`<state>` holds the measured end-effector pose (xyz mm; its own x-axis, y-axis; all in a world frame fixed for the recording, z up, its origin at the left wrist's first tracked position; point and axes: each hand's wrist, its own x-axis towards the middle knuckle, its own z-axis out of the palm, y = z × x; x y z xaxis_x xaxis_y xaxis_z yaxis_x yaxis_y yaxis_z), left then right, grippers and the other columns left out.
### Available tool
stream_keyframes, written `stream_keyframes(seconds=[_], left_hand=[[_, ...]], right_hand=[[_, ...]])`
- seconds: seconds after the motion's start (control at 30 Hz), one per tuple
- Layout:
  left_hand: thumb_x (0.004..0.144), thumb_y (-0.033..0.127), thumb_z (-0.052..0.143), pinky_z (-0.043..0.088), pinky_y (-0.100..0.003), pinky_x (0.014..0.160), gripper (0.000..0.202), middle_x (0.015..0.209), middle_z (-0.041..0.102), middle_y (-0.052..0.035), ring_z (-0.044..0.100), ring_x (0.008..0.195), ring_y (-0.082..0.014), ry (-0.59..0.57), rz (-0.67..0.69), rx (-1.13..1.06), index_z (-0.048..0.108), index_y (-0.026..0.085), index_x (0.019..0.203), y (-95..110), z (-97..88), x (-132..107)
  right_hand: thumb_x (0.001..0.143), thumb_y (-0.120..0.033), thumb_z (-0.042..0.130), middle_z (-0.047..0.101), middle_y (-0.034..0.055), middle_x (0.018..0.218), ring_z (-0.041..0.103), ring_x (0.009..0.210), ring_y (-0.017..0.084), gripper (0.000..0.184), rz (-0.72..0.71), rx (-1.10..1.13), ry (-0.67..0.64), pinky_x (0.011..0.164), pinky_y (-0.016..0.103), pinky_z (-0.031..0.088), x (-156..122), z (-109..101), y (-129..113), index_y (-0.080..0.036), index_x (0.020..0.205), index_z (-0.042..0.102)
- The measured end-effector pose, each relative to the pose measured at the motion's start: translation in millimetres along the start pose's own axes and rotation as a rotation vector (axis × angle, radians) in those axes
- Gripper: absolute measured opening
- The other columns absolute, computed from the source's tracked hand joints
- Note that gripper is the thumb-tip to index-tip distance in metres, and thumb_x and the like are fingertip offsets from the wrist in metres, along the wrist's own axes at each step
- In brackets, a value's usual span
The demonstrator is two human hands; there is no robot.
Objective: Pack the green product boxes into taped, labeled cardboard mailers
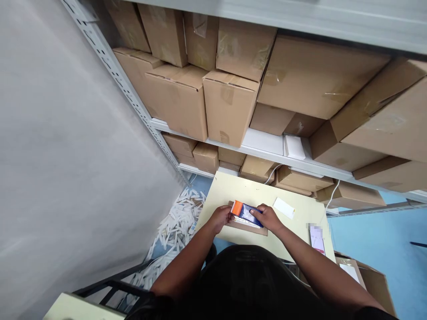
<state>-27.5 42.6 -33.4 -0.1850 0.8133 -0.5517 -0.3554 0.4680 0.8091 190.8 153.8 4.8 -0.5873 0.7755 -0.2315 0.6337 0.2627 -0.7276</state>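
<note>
A flat, dark blue box or packet with an orange end (247,212) is held between my hands above the table's near edge. My right hand (268,218) grips its blue end, thumb on top. At the orange end my left hand (221,218) is closed around the edge; its fingertips are partly hidden. Beneath the packet lies a flat brown cardboard piece (256,229), with something white and shiny between the two. The pale yellow table (240,184) bears all this.
A white card (284,207) and a phone with a lit screen (317,239) lie on the table. Shelves of cardboard boxes (230,104) rise behind it. White paper strips (176,218) cover the floor to the left. An open carton (375,284) stands at right.
</note>
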Motion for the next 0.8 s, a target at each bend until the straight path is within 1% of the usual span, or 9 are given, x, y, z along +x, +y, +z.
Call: stream_keyframes(seconds=[0.13,0.23,0.33,0.4,0.47,0.57,0.63,0.73,0.8], left_hand=[[0.085,0.051,0.064,0.042,-0.026,0.055,0.035,0.057,0.06,0.0012,0.054,0.054,-0.0133,0.128,0.064,0.066,0.065,0.018,0.072,-9,0.2,-4],[0.088,0.047,0.059,0.042,-0.027,0.06,0.035,0.059,0.059,0.0017,0.056,0.06,-0.0151,0.256,0.176,0.191,0.061,0.02,0.066,-19,-8.1,-14],[0.092,0.046,0.05,0.044,-0.029,0.067,0.035,0.067,0.065,-0.0003,0.062,0.068,-0.0183,0.421,0.299,0.386,0.063,0.021,0.07,-26,-21.8,-22],[0.094,0.045,0.047,0.046,-0.031,0.071,0.035,0.072,0.069,-0.002,0.065,0.073,-0.0202,0.501,0.318,0.468,0.065,0.022,0.074,-28,-29.2,-24],[0.095,0.045,0.045,0.047,-0.032,0.074,0.036,0.074,0.07,-0.0034,0.066,0.076,-0.0213,0.55,0.321,0.513,0.065,0.022,0.075,-28,-32.6,-20],[0.096,0.043,0.043,0.049,-0.034,0.077,0.038,0.075,0.069,-0.005,0.066,0.078,-0.022,0.589,0.354,0.551,0.063,0.022,0.073,-27,-31.3,-12],[0.097,0.044,0.042,0.052,-0.035,0.079,0.037,0.078,0.069,-0.0056,0.067,0.081,-0.0218,0.576,0.402,0.527,0.061,0.022,0.074,-27,-28.5,-8],[0.1,0.048,0.04,0.057,-0.034,0.076,0.038,0.089,0.072,-0.0069,0.069,0.082,-0.0199,0.484,0.459,0.33,0.063,0.021,0.088,-28,-23.8,-11],[0.102,0.053,0.039,0.059,-0.032,0.072,0.041,0.096,0.073,-0.0079,0.071,0.082,-0.0187,0.426,0.466,0.188,0.062,0.02,0.1,-27,-21.0,-15]], right_hand=[[0.085,-0.07,0.057,0.065,0.0032,0.07,0.063,0.069,0.019,0.054,0.024,-0.059,-0.07,0.065,0.027,0.046,2,-7,-13,-0.022,0.063,0.066],[0.083,-0.071,0.06,0.064,0.0016,0.062,0.061,0.063,0.018,0.055,0.054,-0.098,-0.106,0.058,0.027,0.042,0,-17,-17,-0.022,0.059,0.064],[0.083,-0.07,0.06,0.062,0.0009,0.057,0.06,0.059,0.018,0.055,0.073,-0.131,-0.116,0.056,0.027,0.039,-5,-27,-17,-0.022,0.057,0.063],[0.084,-0.069,0.059,0.061,0.0008,0.055,0.06,0.058,0.018,0.055,0.086,-0.156,-0.118,0.055,0.027,0.038,-9,-30,-14,-0.022,0.056,0.062],[0.085,-0.069,0.057,0.06,0.0008,0.054,0.06,0.058,0.018,0.056,0.103,-0.17,-0.111,0.055,0.028,0.036,-10,-29,-12,-0.022,0.056,0.062],[0.086,-0.07,0.057,0.06,0.0007,0.054,0.059,0.057,0.018,0.056,0.125,-0.174,-0.094,0.055,0.028,0.037,-8,-27,-8,-0.022,0.057,0.062],[0.086,-0.07,0.057,0.062,0.001,0.056,0.06,0.058,0.018,0.056,0.102,-0.164,-0.105,0.057,0.028,0.039,-6,-27,-5,-0.022,0.059,0.063],[0.086,-0.068,0.058,0.067,0.0026,0.067,0.063,0.065,0.02,0.053,0.03,-0.129,-0.149,0.062,0.028,0.043,-7,-31,0,-0.021,0.066,0.069],[0.085,-0.068,0.06,0.071,0.0043,0.077,0.065,0.071,0.021,0.05,-0.009,-0.094,-0.179,0.065,0.029,0.046,-9,-34,3,-0.02,0.073,0.072]])
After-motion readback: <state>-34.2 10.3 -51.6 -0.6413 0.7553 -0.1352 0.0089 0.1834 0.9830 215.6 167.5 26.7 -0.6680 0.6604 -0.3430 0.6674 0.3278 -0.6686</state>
